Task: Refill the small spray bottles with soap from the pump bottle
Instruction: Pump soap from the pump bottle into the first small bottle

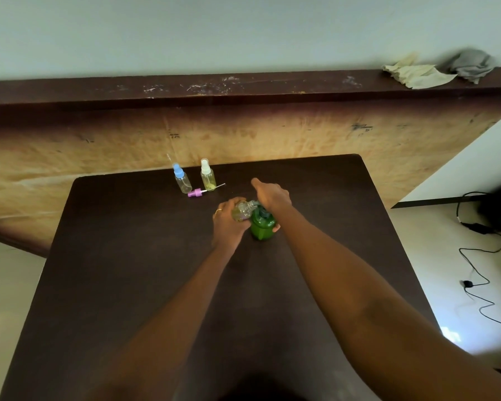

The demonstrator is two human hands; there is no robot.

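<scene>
Pump bottle [261, 227], green, is being kept upright a little past the middle of the table [128, 256], nearer the far edge than the near one. Its pump head is being pressed from above by the right hand [271, 195], whose fingers are being held out fairly straight toward the far edge; nothing is being gripped by them as far as can be seen. A small clear bottle [242, 213], with no cap on it, is being gripped by the curled fingers of the left hand [229, 224] and is being held against the left side of the pump bottle, its mouth toward the spout. Whether soap is flowing cannot be told.

Close to the far edge, 2 more small bottles are standing just beside each other: a blue-capped bottle [182, 180] and a white-capped bottle [208, 179], the latter holding some yellowish liquid. A pink spray cap [195, 193] with its thin tube is lying on the table just in front of these 2.

Beyond the table, 2 rags [417, 73] are lying on a dark ledge [243, 88], and a black cable [480, 250] is trailing over the floor off the right edge.
</scene>
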